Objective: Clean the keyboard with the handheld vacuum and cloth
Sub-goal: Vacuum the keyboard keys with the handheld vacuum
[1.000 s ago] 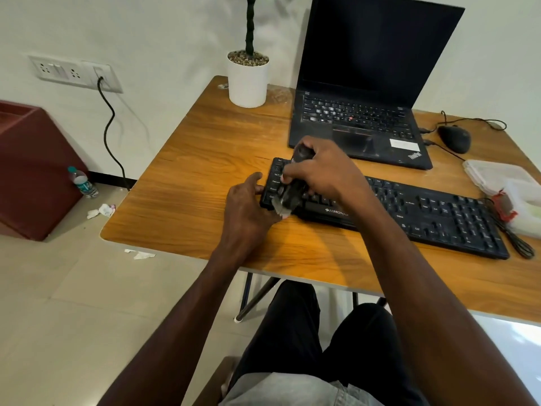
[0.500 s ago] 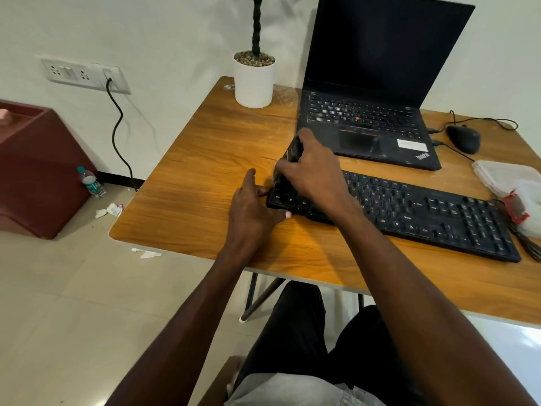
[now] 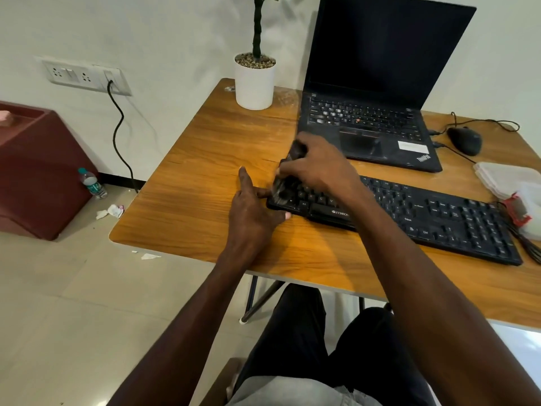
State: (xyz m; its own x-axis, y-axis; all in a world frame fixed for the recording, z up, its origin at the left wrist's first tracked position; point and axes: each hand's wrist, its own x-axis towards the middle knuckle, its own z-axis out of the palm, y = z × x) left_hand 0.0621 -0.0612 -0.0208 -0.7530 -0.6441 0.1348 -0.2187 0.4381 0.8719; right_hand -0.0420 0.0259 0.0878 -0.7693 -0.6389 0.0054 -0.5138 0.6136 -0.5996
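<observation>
since the frame a second earlier, right hand [image 3: 319, 168] and the handheld vacuum [image 3: 288, 177] had shifted from the front edge of the keyboard [image 3: 409, 212] back toward its far left corner; i saw the camera tilt a bit too. fingers of the right hand were curled round the dark vacuum body, gripping it, nozzle end down on the leftmost keys, though blurred. left hand [image 3: 254, 212] lay on the table [image 3: 205, 177] at the keyboard's left end, index finger straight and pointing away, thumb tip pressed against the front left edge, other fingers touching the side; it gripped nothing. keyboard sat on the table's near half, angled, front bezel reading "zebron", the rest cut off by the right arm. key legends "alt" and "ctrl" were readable. laptop [image 3: 371, 83] behind it was open, screen dark, "thinkpad" logo on the palm rest, and a white sticker there i couldn't read. black mouse [image 3: 465, 140] sat right of the laptop. white plant pot [image 3: 254, 83] stood at the far corner. cloth: couldn't tell which item it was.
</observation>
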